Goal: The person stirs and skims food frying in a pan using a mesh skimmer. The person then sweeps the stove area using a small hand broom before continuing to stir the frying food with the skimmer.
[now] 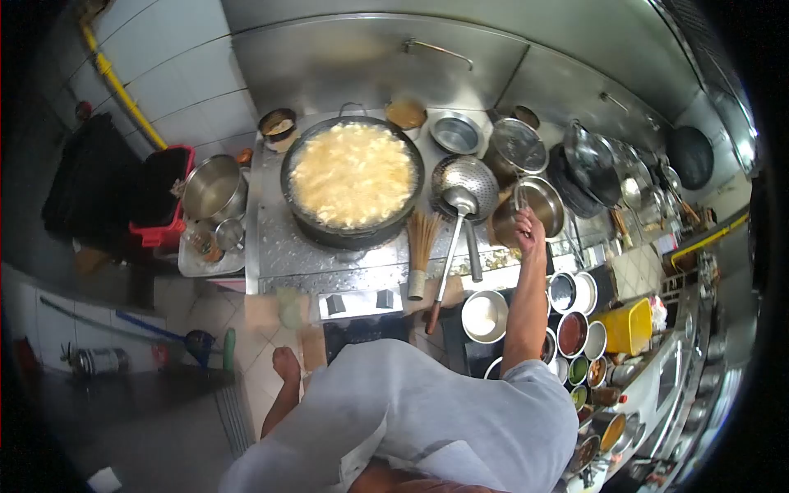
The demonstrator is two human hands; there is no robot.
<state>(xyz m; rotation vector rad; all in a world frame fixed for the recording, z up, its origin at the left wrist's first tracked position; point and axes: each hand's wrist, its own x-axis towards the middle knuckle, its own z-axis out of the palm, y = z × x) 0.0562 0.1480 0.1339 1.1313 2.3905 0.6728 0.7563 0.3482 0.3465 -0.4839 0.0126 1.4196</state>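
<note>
My right hand (528,228) is closed at the near rim of a deep steel pot (552,207), around what looks like a thin metal handle (519,197). What that handle belongs to is unclear. Low by my left side, my left hand (286,364) is curled into a fist with nothing visible in it. Left of the right hand, a ladle (450,255) with a wooden grip rests across a perforated strainer (477,174). A large wok (294,215) holds pale pieces frying in bubbling oil. A bamboo brush (421,246) lies between wok and ladle.
Bowls of sauces (572,335) and chopped ingredients crowd the right side, near a yellow container (629,324). A white pot (485,316) stands near my right forearm. At left are a steel pot (215,189) and a red bin (160,234). A tap (440,51) projects from the back wall.
</note>
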